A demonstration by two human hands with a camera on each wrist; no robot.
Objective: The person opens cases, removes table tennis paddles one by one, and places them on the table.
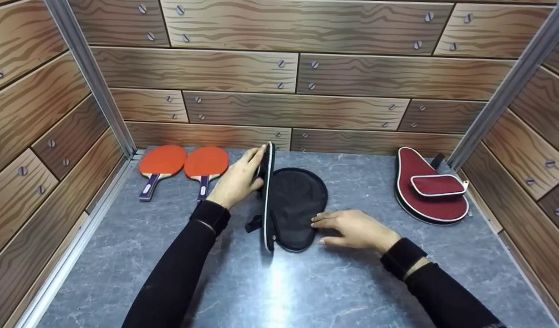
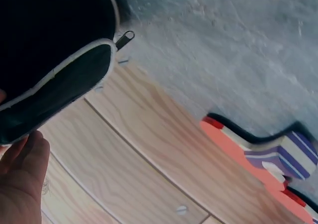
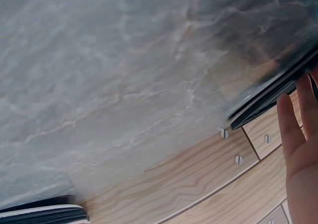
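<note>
A black table tennis bat case [image 1: 295, 205] lies unzipped in the middle of the table, its lower half flat. My left hand [image 1: 237, 181] grips the raised cover [image 1: 268, 200], which stands nearly upright on its edge with white piping. In the left wrist view, the fingers lie around the cover's small outer pocket [image 2: 67, 90], and a zipper pull [image 2: 126, 39] hangs close by. My right hand [image 1: 354, 228] rests its extended fingertips on the right edge of the lower half. A black strap [image 1: 253, 223] pokes out left of the cover.
Two red bats [image 1: 162, 160] with purple handles lie side by side at the back left. A dark red bat case [image 1: 425, 182] with a small front pocket lies at the back right. Wood-patterned walls [image 1: 243, 68] enclose the grey marbled table [image 1: 352, 287] at the back and sides.
</note>
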